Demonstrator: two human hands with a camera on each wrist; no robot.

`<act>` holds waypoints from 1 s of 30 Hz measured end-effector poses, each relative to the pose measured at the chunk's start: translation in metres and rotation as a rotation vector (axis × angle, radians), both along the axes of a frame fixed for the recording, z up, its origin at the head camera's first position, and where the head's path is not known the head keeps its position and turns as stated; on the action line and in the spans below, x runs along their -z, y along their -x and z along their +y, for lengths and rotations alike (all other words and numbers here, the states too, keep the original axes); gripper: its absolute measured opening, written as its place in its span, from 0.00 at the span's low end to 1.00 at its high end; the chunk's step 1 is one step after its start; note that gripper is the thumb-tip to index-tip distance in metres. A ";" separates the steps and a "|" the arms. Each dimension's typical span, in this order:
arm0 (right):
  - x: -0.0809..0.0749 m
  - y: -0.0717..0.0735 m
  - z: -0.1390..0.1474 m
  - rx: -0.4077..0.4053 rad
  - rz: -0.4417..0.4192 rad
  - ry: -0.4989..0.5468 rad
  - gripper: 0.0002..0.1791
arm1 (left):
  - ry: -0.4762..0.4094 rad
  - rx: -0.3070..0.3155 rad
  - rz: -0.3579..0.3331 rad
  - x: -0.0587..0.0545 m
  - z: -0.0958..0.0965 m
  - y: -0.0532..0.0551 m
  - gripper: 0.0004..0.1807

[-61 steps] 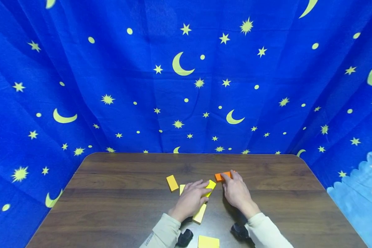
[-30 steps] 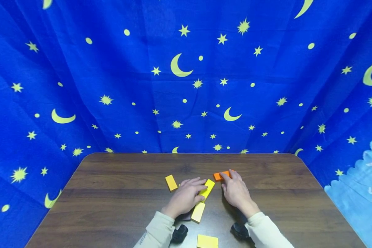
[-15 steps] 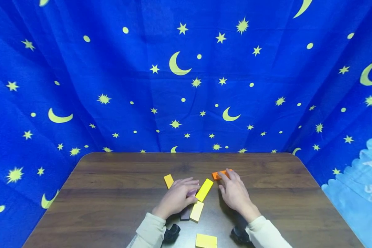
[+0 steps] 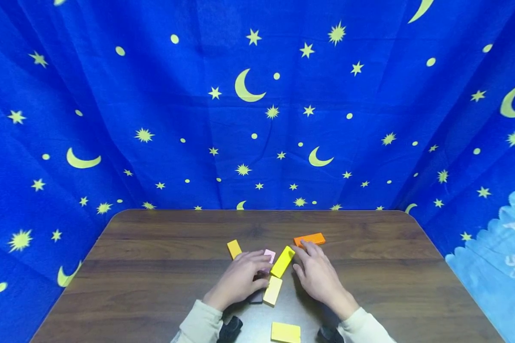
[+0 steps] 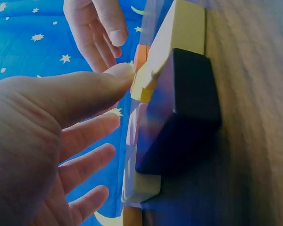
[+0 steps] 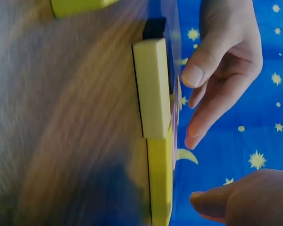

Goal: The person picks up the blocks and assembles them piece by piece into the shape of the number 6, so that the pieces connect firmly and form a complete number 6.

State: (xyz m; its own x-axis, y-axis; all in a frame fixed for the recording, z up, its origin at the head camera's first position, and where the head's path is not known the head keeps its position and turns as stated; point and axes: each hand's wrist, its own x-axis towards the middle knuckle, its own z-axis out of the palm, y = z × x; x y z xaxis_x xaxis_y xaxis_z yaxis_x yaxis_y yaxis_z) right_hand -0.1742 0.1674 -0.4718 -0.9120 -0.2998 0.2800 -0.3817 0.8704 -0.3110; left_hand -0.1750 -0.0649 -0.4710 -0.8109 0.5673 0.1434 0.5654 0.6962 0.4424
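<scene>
My left hand (image 4: 240, 278) hovers with extended fingers over a group of rectangular blocks, partly hiding a pink block (image 4: 269, 256) and a black block (image 4: 255, 298). A cream block (image 5: 140, 186), covered in the head view, shows in the left wrist view. To the right of that hand lie a bright yellow block (image 4: 283, 261) and a pale yellow block (image 4: 272, 291), set end to end at a slant. My right hand (image 4: 319, 276) has its fingertips between the bright yellow block and an orange block (image 4: 311, 239); whether they touch either is unclear. Neither hand grips anything.
An amber block (image 4: 234, 248) lies beyond the left fingers. Another yellow block (image 4: 285, 332) sits near the person, between the sleeves. The brown wooden table (image 4: 163, 267) is backed by a blue star-patterned curtain (image 4: 189, 109). Black wrist gear (image 4: 230, 328) hangs under the left wrist.
My left hand has slid left off the bright yellow block, uncovering it and parts of the pink and black blocks. My right hand has drawn back from the orange block toward the bright yellow one.
</scene>
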 end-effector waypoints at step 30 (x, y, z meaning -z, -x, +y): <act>0.002 -0.010 -0.009 -0.188 -0.021 0.009 0.19 | 0.050 0.097 0.185 0.011 -0.003 -0.037 0.17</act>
State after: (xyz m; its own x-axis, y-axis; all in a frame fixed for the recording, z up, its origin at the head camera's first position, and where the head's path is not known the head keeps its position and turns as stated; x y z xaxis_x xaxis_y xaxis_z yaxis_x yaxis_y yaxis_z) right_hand -0.1643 0.1583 -0.4736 -0.8457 -0.4633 0.2650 -0.5309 0.7813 -0.3283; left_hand -0.1380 -0.0681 -0.4824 -0.7150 0.6513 0.2543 0.6988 0.6534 0.2912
